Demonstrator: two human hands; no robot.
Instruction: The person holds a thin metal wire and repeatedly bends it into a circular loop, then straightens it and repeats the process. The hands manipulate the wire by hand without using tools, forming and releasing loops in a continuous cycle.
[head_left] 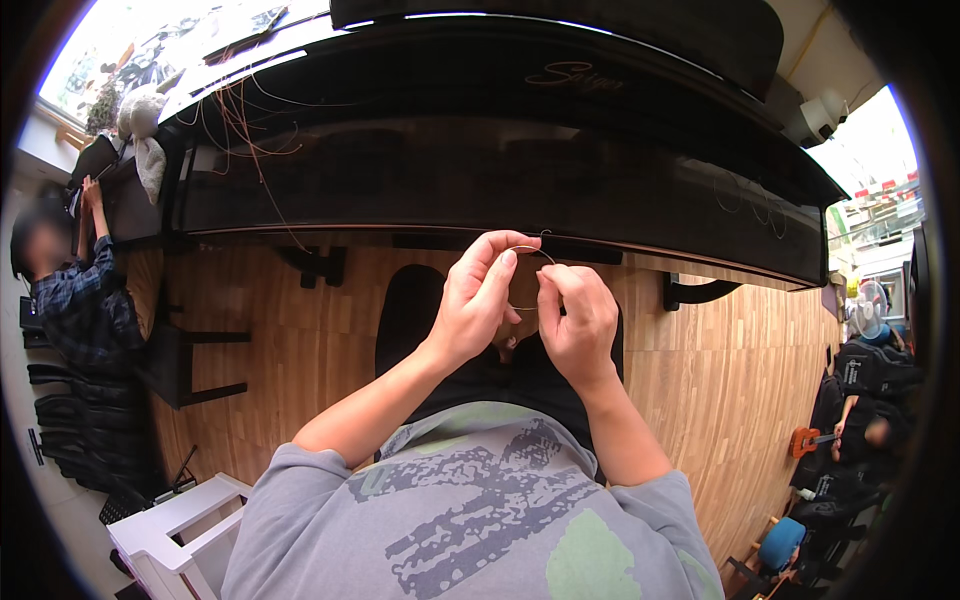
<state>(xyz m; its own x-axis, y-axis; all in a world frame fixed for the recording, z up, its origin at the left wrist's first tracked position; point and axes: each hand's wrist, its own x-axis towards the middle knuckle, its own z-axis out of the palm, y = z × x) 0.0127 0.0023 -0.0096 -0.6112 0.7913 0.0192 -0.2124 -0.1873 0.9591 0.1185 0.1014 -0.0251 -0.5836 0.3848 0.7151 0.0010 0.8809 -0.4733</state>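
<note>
A thin wire string [541, 251], bent into a small loop, is held up in front of me between both hands. My left hand [470, 305] pinches one side of the loop between thumb and forefinger. On the other side, the fingers of my right hand [582, 312] are closed on the string, its end too fine to follow. Just beyond my hands stands a black piano [420, 175] with a glossy front. Several loose copper-coloured strings [250, 150] hang over its left part, and faint thin loops [770, 212] show at its right.
At the left a person in a plaid shirt [85, 300] reaches to a dark surface, near a black stool [195, 360]. A white stand [180, 530] is low left. At the right are a small orange ukulele [803, 442], a fan [868, 305] and black bags. Wooden floor [690, 400] lies below.
</note>
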